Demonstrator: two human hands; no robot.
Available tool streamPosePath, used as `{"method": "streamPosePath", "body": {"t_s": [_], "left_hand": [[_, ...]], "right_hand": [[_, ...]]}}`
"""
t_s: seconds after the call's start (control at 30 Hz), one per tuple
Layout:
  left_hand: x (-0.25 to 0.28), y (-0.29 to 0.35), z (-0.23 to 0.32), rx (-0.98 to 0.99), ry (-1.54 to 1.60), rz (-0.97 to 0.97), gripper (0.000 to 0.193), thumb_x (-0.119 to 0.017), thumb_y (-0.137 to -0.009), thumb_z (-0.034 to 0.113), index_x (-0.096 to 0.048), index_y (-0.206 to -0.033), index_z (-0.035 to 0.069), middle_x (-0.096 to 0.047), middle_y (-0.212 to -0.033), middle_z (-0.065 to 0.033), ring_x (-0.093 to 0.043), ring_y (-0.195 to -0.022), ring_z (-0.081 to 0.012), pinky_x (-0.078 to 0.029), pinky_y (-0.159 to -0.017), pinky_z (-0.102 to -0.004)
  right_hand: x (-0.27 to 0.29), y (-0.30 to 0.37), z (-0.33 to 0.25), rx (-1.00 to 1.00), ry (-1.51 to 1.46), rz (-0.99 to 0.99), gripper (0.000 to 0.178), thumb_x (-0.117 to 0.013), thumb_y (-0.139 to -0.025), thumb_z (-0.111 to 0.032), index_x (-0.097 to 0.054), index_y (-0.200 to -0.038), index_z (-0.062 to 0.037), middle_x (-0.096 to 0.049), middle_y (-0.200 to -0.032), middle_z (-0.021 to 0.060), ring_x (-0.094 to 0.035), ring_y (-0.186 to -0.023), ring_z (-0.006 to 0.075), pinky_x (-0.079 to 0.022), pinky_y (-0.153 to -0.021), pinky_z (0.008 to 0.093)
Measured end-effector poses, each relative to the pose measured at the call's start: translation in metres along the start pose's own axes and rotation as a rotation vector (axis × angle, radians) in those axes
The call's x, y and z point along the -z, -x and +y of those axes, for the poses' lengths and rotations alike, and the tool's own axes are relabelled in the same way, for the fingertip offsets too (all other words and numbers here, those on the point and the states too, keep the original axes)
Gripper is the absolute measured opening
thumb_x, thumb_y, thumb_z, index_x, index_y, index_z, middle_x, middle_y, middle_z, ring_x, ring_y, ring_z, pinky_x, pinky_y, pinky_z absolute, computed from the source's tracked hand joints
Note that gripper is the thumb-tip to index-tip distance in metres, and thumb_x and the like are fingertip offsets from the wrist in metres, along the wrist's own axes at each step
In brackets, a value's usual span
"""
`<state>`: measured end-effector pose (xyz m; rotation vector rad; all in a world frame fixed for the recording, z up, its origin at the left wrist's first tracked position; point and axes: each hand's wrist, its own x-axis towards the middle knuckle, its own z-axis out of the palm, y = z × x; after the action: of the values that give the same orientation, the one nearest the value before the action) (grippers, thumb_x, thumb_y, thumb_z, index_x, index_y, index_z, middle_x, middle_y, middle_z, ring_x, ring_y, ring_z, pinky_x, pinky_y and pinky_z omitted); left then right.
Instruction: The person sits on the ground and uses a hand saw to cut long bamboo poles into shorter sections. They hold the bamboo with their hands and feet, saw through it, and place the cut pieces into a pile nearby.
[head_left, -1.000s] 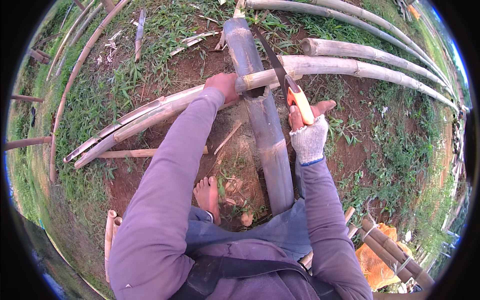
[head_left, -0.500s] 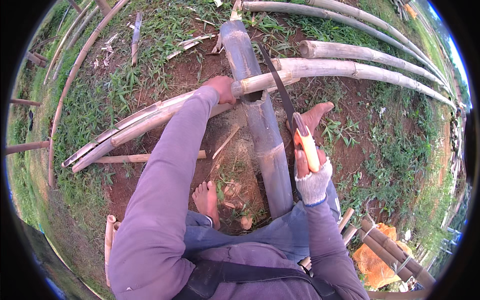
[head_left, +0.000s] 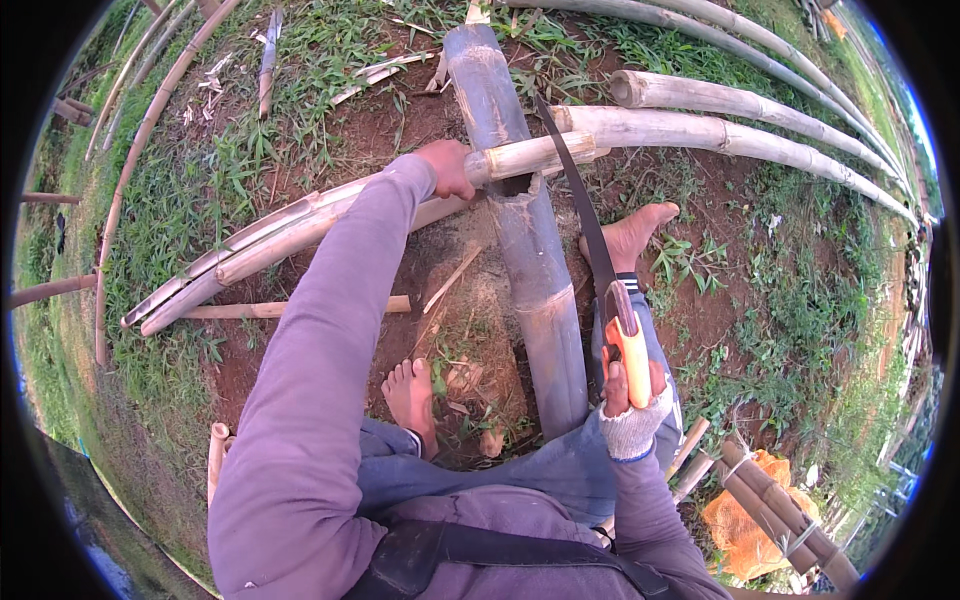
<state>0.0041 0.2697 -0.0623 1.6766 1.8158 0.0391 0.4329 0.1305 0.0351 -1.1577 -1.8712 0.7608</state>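
My bare left hand (head_left: pixel 448 168) is closed round a pale bamboo pole (head_left: pixel 520 158). The pole lies across a thick grey bamboo trunk (head_left: pixel 545 290), over an opening in its upper side. In my right hand (head_left: pixel 637 408), which wears a white knitted glove leaving the fingers bare, is the orange handle of a handsaw (head_left: pixel 590 225). Its long dark curved blade crosses just at the right end of the pale pole; I cannot tell whether the teeth touch it. The lower end of the trunk rests against my trousers.
Long bamboo poles (head_left: pixel 740 138) stretch away at the upper right. Split bamboo (head_left: pixel 250 250) lies to the left, with a thin stick (head_left: pixel 300 308) below. My bare feet (head_left: pixel 410 400) stand either side of the trunk. Tied bamboo (head_left: pixel 770 500) and orange netting (head_left: pixel 745 530) are at the lower right.
My right hand has drawn the saw back toward my body and slightly to the right. My left hand keeps its hold on the pole, almost unmoved.
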Motion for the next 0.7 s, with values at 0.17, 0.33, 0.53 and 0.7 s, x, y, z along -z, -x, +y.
{"method": "streamPosePath", "body": {"t_s": [0.17,0.33,0.53,0.7], "left_hand": [[0.004,0.0,0.021,0.053,0.143,-0.088,0.045,-0.084,-0.071,0.025,-0.076,-0.108,0.001,-0.079,-0.087,-0.0156,-0.078,-0.073,-0.0256,-0.062,-0.073,-0.0401],[0.009,0.009,0.007,0.067,0.177,-0.115,0.044,-0.083,-0.072,0.023,-0.076,-0.108,0.0,-0.079,-0.085,-0.0146,-0.077,-0.072,-0.0239,-0.062,-0.073,-0.0393],[0.01,0.001,0.025,0.044,0.211,-0.13,0.045,-0.082,-0.071,0.022,-0.075,-0.109,-0.001,-0.079,-0.089,-0.0159,-0.077,-0.074,-0.0251,-0.062,-0.073,-0.0389],[0.009,0.007,0.001,-0.028,0.14,-0.073,0.048,-0.082,-0.07,0.024,-0.073,-0.109,-0.003,-0.079,-0.091,-0.0175,-0.077,-0.074,-0.0264,-0.062,-0.074,-0.0381]], "right_hand": [[-0.056,-0.1,-0.004,-0.021,0.133,-0.026,0.019,-0.079,-0.098,-0.016,-0.068,-0.096,-0.0009,-0.068,-0.076,0.0141,-0.069,-0.064,0.0306,-0.051,-0.059,0.0415],[0.014,0.0,-0.005,0.057,0.149,-0.093,0.014,-0.078,-0.097,-0.011,-0.072,-0.1,0.0011,-0.07,-0.083,0.0147,-0.07,-0.067,0.0293,-0.053,-0.062,0.0412],[-0.056,-0.094,0.009,-0.061,0.212,-0.027,0.02,-0.081,-0.097,-0.016,-0.068,-0.096,-0.0003,-0.069,-0.077,0.013,-0.067,-0.062,0.0316,-0.051,-0.06,0.0417],[0.0,-0.005,0.014,0.175,0.226,-0.059,0.015,-0.078,-0.097,-0.012,-0.07,-0.101,0.0007,-0.073,-0.087,0.0146,-0.073,-0.074,0.0268,-0.056,-0.069,0.0399]]}}
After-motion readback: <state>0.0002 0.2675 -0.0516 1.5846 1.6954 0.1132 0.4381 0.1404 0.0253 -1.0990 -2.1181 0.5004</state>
